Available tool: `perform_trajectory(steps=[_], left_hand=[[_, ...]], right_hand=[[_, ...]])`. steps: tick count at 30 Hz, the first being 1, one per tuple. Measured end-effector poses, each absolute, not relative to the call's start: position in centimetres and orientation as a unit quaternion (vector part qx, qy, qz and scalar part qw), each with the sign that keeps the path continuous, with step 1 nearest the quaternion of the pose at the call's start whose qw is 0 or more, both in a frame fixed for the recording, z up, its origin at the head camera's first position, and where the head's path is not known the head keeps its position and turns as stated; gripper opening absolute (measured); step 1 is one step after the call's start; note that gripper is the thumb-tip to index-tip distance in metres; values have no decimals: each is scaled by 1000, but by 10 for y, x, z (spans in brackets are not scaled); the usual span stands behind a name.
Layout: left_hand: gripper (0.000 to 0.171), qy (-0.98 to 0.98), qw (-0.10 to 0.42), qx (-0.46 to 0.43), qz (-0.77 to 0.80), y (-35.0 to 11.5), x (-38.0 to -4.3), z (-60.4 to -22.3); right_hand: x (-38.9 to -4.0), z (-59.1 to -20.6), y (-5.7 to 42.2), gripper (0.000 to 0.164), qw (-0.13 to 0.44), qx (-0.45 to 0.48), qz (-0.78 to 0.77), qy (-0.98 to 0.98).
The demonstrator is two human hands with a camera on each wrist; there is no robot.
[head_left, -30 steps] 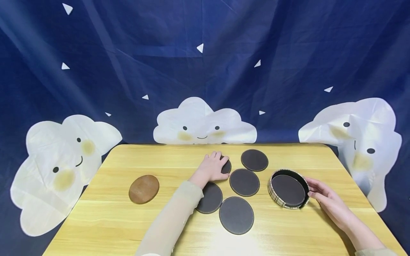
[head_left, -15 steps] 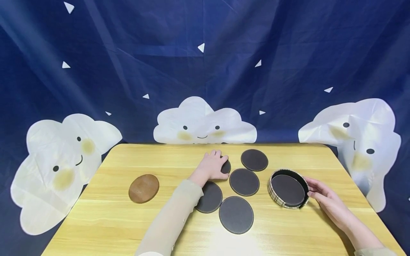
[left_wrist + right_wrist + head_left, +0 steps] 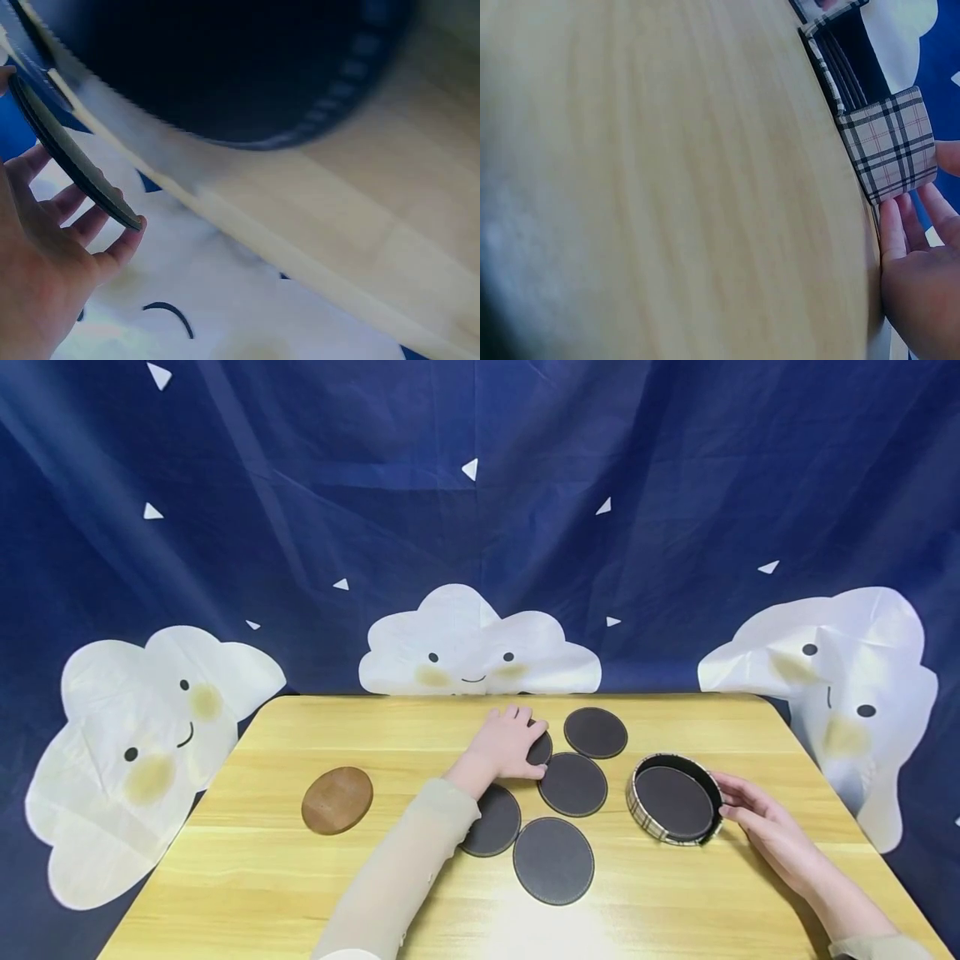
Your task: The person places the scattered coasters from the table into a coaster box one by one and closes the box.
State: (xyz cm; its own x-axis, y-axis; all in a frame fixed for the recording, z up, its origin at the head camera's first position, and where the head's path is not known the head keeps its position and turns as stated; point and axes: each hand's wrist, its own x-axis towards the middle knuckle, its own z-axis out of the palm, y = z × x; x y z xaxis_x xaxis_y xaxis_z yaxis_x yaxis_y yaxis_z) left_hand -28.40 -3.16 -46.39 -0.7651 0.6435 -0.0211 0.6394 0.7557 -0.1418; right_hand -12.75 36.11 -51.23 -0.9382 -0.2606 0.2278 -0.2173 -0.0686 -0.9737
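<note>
My left hand (image 3: 504, 748) grips a round black coaster (image 3: 538, 747) at the far middle of the table, hiding much of it. In the left wrist view, its fingertips pinch the edge of that coaster (image 3: 79, 166), which is tilted off the tabletop and shows a paler underside. My right hand (image 3: 776, 843) holds the near right side of a round plaid coaster holder (image 3: 643, 817), thumb at the rim and fingers round the wall. Inside lies a black coaster (image 3: 675, 803). In the right wrist view, stacked edges show through the gap in the holder (image 3: 892, 146).
More black coasters lie flat: one at the back (image 3: 596, 732), one in the middle (image 3: 573, 785), one at the front (image 3: 553, 862) and one partly under the left forearm (image 3: 491, 822). A brown leather disc (image 3: 337, 801) lies at the left on the wooden table (image 3: 225, 860).
My left hand has shifted slightly right and away, taking its coaster towards the middle one, which it now overlaps in view. The right hand and the holder stay put.
</note>
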Motion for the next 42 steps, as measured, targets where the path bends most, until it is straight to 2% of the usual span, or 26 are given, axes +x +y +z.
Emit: perform_trajectory(steps=[18, 42], left_hand=[[76, -902, 66, -416, 90, 16, -265, -442], [74, -869, 74, -470, 135, 93, -233, -427]], right_hand=[[-129, -513, 362, 58, 11, -183, -711, 679], [-129, -516, 363, 59, 13, -177, -712, 680]])
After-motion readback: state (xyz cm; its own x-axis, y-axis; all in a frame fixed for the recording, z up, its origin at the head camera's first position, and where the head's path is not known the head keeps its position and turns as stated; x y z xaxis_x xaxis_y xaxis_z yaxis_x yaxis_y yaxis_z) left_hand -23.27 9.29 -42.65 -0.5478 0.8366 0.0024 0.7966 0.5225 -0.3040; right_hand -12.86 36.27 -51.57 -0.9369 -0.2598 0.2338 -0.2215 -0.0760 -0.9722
